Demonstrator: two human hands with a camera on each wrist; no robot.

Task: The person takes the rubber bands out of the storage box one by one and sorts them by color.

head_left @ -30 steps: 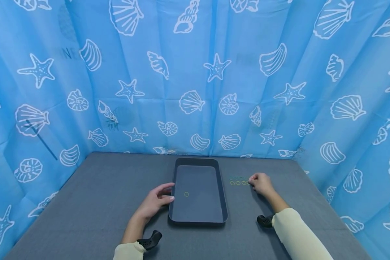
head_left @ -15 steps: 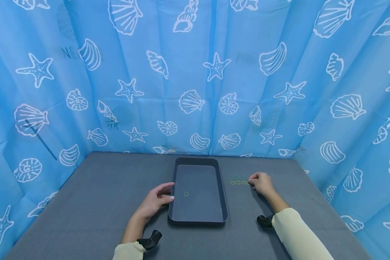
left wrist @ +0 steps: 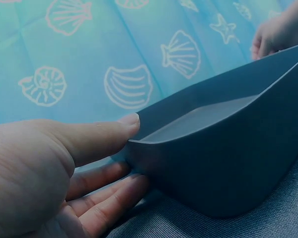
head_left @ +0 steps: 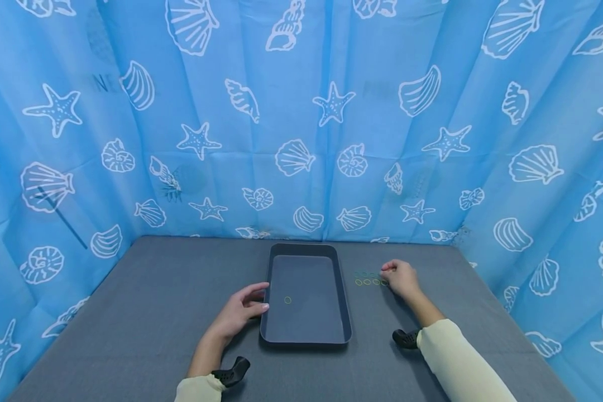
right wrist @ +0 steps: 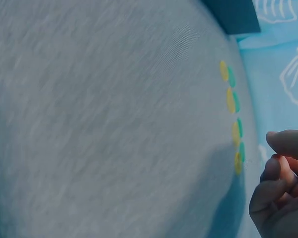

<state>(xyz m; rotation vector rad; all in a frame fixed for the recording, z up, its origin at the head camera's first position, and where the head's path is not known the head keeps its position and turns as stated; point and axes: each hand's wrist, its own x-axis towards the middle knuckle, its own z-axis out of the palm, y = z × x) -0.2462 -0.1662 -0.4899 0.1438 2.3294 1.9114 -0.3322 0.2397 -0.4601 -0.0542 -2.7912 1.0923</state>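
Note:
My left hand (head_left: 236,314) rests against the left side of a dark rectangular tray (head_left: 311,312). In the left wrist view its thumb meets the rim while the other fingers touch the outer wall from below. A thin yellow ring (head_left: 285,300) lies on the tray floor. Right of the tray, several yellow rings (right wrist: 231,100) form a row, with a row of green rings (right wrist: 237,102) just behind them. My right hand (head_left: 403,279) hovers at the right end of these rows, fingers loosely bent. Thumb and forefinger stand apart in the right wrist view, with nothing visible between them.
A grey cloth covers the table (head_left: 191,268). Blue curtains (head_left: 301,123) with white shells and starfish enclose its back and sides. Each wrist wears a black mount (head_left: 233,372) near a pale yellow sleeve (head_left: 457,357).
My right hand has lifted from the last yellow ring and shifted slightly back and left, leaving that ring lying in its row. My left hand and the tray stay put.

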